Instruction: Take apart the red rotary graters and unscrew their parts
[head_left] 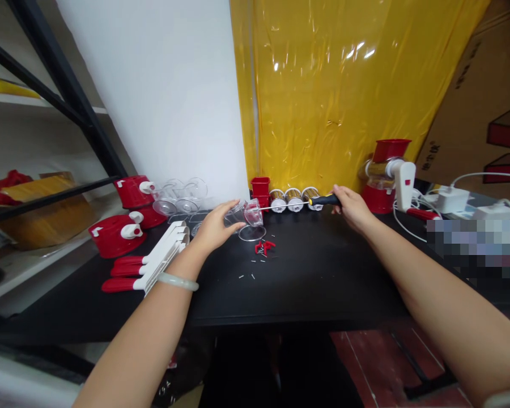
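Observation:
My right hand (352,206) grips a screwdriver (325,200) with a black and yellow handle. Its long shaft points left, and the tip meets the clear plastic housing (252,213). My left hand (219,225) is wrapped round the housing's left side, partly hiding it. A round clear rim of the housing faces the table. Just in front lie small red plastic parts (264,247) and several loose screws (253,276). Behind the housing stand red hoppers (260,190), with metal grater drums (294,200) in a row beside them.
Red bases (117,235), more clear housings (182,195) and red-and-white crank handles (161,255) sit on the left of the black table (306,283). An assembled rotary grater (386,175) stands at right, near white chargers and cables (453,198). Shelving (46,102) borders the left.

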{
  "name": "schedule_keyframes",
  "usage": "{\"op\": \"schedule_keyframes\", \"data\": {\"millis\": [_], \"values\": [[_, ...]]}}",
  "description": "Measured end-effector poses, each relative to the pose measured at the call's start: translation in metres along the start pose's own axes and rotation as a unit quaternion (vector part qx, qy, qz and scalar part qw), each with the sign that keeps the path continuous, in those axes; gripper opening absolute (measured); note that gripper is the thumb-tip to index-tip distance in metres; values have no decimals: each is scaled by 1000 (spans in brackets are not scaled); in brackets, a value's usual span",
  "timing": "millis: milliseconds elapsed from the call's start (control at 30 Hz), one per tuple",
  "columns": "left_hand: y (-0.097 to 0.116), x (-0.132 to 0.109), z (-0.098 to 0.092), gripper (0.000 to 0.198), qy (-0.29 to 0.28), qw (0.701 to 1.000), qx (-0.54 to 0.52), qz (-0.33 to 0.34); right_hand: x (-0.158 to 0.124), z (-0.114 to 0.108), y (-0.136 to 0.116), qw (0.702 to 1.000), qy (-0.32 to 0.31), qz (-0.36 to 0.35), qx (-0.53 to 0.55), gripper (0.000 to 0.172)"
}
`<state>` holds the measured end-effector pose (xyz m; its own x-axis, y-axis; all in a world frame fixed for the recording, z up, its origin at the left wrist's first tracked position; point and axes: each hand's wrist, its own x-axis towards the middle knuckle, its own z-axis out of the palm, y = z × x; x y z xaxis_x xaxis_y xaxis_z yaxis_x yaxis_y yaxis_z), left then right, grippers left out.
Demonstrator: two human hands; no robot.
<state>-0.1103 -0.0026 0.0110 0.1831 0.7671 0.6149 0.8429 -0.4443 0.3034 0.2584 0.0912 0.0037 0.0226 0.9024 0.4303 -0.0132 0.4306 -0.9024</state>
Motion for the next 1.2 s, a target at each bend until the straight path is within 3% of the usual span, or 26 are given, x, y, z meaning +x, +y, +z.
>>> {"op": "schedule_keyframes", "data": {"millis": [100,233,300,433,567,633,767,833,967,1067,1200], "values": [[6,-1,2,62,-1,1000,12,-7,0,1,-1,999,8,33,39,19],[26,-2,10,69,9,998,62,-30,-4,0,-5,985,-38,79,151,32],[39,-1,16,73,24,993,99,-51,-4,0,-5,981,-49,90,166,30],[60,5,24,78,48,981,165,-94,0,1,-1,995,1,72,62,38],[72,15,25,61,30,969,205,-131,1,2,0,999,28,43,4,29],[76,21,26,52,19,966,212,-146,-1,2,-2,996,21,53,66,21],[80,26,31,45,24,959,236,-157,-2,1,-4,977,-32,85,194,25],[80,25,33,45,29,957,244,-157,-1,0,-2,980,-25,93,177,23],[79,24,35,45,29,958,236,-158,2,2,2,996,24,57,56,32],[78,23,35,43,34,959,232,-161,-1,4,0,990,24,57,127,22],[79,23,36,41,39,957,241,-158,-4,4,-5,968,-28,84,233,26]]}}
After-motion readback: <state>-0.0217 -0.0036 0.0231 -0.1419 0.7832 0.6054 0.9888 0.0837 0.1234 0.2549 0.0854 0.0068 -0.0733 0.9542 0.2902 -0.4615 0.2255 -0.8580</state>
